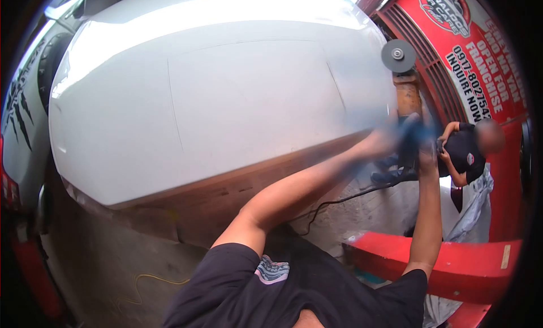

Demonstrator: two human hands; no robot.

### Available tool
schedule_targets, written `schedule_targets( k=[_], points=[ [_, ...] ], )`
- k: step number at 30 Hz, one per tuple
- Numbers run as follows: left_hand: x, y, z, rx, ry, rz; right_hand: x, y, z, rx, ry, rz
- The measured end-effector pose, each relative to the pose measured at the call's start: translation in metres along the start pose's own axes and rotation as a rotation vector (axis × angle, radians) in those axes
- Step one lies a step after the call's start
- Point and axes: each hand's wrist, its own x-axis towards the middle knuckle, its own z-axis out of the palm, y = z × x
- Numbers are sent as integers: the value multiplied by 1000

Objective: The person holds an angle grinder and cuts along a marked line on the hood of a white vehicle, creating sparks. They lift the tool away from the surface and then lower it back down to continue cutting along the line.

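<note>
Both my arms reach forward to a power polisher [408, 101] with a blue body, an orange neck and a round grey disc [398, 56] at its far end. The disc hangs just off the right edge of a large white car panel [226, 101]. My left hand [383, 141] is blurred and grips the blue body from the left. At the rear of the tool, my right hand [428, 156] holds on. A black power cord [339, 200] trails down from the tool toward my black shirt.
Another person [465, 152] in a black shirt crouches just beyond the tool, by a red signboard [481, 62] with white lettering. A red bumper part [447, 263] lies at lower right. A second white car [25, 101] stands at the left. A yellow cord [148, 280] lies on the concrete floor.
</note>
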Motion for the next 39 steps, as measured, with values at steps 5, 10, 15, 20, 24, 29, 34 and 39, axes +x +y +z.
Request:
schedule_targets(
  k=[5,10,15,20,24,29,34,39],
  points=[
    [-57,0,20,86,-233,19,-59,6,-19,75,222,10],
    [-129,-40,26,307,-347,-4,-107,2,-24,138,305,68],
    [-198,-95,-17,500,-552,-300,-144,22,-50,176,375,15],
    [-265,-98,-53,410,-316,-445,-175,56,-85,228,404,6],
    [-274,-106,-72,482,-587,-1090,-194,82,-111,262,412,66],
    [-242,-59,-35,456,-330,-480,-197,101,-130,312,409,112],
    [-152,-9,18,589,-435,-472,-177,61,-118,237,352,59],
    [-78,3,46,393,-357,-386,-139,3,-78,35,260,51]
  ],
)
